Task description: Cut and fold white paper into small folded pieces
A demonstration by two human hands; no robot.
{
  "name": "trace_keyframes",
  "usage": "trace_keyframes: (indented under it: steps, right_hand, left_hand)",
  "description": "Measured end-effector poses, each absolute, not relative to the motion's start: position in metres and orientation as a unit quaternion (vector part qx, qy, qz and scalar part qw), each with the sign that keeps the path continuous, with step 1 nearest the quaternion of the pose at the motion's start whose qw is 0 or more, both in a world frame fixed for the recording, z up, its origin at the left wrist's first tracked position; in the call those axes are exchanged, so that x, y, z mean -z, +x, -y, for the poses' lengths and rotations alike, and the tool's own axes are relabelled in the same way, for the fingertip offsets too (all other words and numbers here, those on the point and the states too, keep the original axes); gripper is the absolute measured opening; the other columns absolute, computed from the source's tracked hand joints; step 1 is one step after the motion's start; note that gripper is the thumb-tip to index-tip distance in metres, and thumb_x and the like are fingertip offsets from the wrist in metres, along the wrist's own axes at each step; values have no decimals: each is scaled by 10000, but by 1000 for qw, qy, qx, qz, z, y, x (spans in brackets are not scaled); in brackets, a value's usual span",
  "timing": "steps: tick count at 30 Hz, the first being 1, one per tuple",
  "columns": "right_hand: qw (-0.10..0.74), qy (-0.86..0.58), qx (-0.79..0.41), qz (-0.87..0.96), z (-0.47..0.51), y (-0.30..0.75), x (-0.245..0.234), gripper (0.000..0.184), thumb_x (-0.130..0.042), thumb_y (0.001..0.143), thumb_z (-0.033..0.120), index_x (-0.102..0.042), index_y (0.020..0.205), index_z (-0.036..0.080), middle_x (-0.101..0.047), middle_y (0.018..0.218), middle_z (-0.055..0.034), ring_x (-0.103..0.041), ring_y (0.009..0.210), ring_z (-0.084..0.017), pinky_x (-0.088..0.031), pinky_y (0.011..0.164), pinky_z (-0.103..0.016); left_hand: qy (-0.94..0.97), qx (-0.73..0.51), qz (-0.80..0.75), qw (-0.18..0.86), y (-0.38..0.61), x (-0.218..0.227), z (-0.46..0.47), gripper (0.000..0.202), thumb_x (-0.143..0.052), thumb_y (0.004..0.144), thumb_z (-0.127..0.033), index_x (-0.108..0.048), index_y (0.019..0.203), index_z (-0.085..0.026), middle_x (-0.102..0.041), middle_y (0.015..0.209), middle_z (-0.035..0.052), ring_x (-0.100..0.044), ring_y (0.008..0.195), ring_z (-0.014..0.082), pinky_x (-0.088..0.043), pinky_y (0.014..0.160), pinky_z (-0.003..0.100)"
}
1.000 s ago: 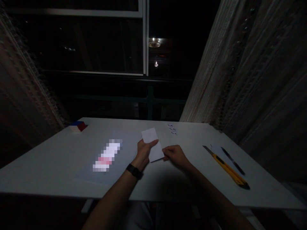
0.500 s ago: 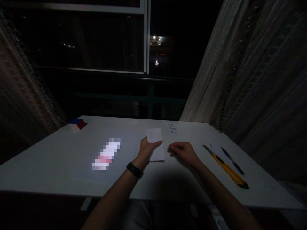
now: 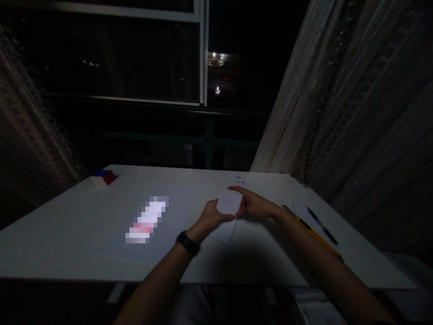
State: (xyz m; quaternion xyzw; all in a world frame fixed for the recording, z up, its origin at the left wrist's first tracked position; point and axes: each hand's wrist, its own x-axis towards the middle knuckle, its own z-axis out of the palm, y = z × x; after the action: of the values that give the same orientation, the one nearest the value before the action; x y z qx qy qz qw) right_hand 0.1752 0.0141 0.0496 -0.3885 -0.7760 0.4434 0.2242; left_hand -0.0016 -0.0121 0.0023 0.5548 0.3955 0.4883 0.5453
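My left hand [image 3: 211, 214], with a dark band on its wrist, holds a white piece of paper [image 3: 228, 202] above the table, thumb across its front. The paper looks folded, and its lower part [image 3: 223, 234] slants down below my thumb. On the paper's right side is my right hand [image 3: 252, 202], its fingers gripping the top and right edges. Behind the hands, small paper bits with dark marks [image 3: 239, 181] lie on the table, partly hidden.
A yellow utility knife [image 3: 316, 237] lies to the right, partly behind my forearm, beside a dark pen [image 3: 321, 225]. Left of the hands, a bright pixelated oblong [image 3: 147, 221] rests over a large pale sheet [image 3: 184, 203]. A blue, red and pale block [image 3: 103, 178] stands far left on the white table [image 3: 61, 225].
My right hand has moved left and up and taken hold of the paper, which has tilted in my left hand. The view has shifted slightly.
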Motion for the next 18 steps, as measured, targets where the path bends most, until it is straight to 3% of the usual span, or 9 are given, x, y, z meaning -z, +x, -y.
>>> trace_keyframes:
  steps: [10, 18]
  right_hand:
    - [174, -361, -502, 767, -16, 188, -68, 791, -659, 560, 121, -312, 1270, 148, -586, 592, 57, -538, 503, -108, -384, 469, -191]
    - [244, -397, -485, 740, -27, 210, -73, 685, -641, 549, 95, -393, 1185, 157, -630, 609, 28, -598, 576, -136, -442, 580, -245]
  left_hand:
    - [581, -431, -368, 585, -2, -10, 19, 403, -776, 465, -143, -667, 852, -110, -667, 803, 65, -588, 703, 174, -419, 638, 261]
    - [597, -391, -398, 576, -2, -10, 19, 365, -773, 444, -126, -655, 790, -114, -649, 765, 43, -572, 695, 172, -404, 617, 256]
